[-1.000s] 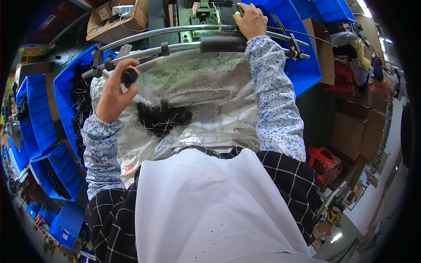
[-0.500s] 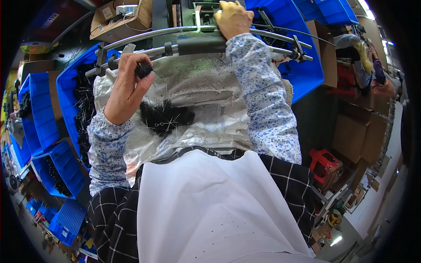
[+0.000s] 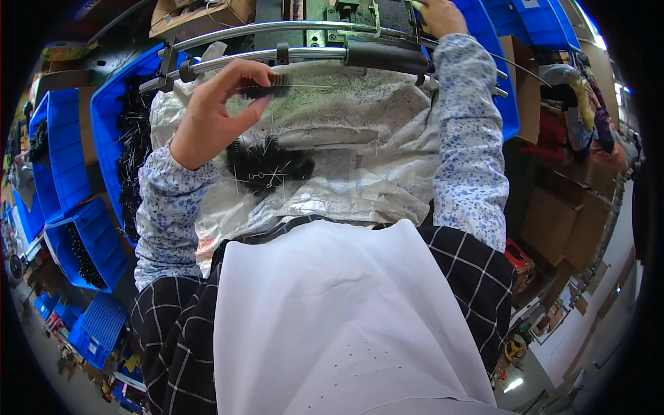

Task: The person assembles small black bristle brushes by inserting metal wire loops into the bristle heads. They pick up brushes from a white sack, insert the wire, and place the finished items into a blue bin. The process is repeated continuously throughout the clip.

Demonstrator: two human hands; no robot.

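My left hand [image 3: 221,114] pinches a small black bristle brush [image 3: 278,86] between thumb and fingers. Its thin wire stem points right, above the pale sheet. Under that hand a pile of similar black brushes [image 3: 266,166] with wire stems and looped ends lies on the sheet. At the upper right my right hand [image 3: 445,17] is curled at the right end of the metal machine [image 3: 353,15]; the picture's top edge cuts off its fingertips, and what they grip is hidden. Two steel rods [image 3: 304,54] run across before the machine, with a black sleeve [image 3: 387,57] on the nearer one.
A blue bin [image 3: 104,131] of black brushes stands at the left, and another blue bin [image 3: 508,114] at the right. A cardboard box [image 3: 200,17] sits at the far left. The crumpled pale sheet [image 3: 373,138] covers my lap. Another person [image 3: 581,104] is off to the right.
My right hand has moved right, and the black sleeve and bracket have slid right along the rods. My left hand has turned the brush so its stem lies sideways. The view has shifted slightly.
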